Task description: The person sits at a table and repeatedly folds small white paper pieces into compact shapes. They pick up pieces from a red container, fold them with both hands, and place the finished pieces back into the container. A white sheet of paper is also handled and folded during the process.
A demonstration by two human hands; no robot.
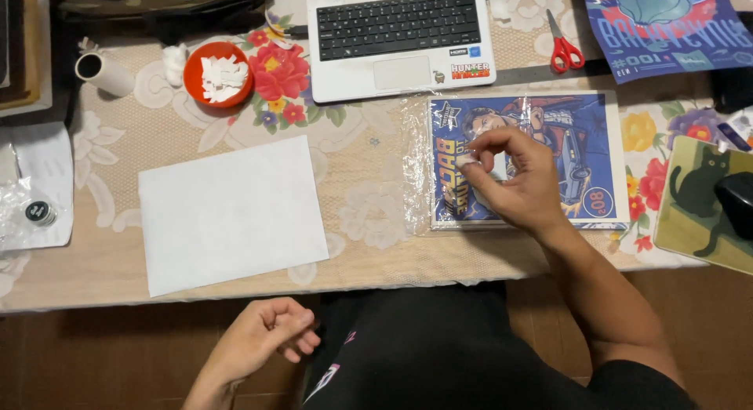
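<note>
Head view: right hand [518, 183] apparently pinches something small over the plastic-wrapped print [580, 128].

Under the right hand [514, 179] the middle of the print [527, 159] is hidden; whatever its fingertips [469, 164] pinch is too small to tell. The laptop [398, 35], poster [667, 26] and mouse [737, 202] run off the picture's edges.

Blue illustrated print [527, 161], clear-wrapped, right; blank white sheet [232, 214], left; beige tablecloth [369, 245] with red and yellow flowers; orange bowl [218, 74], far left; red-handled scissors [563, 45], far right.
</note>
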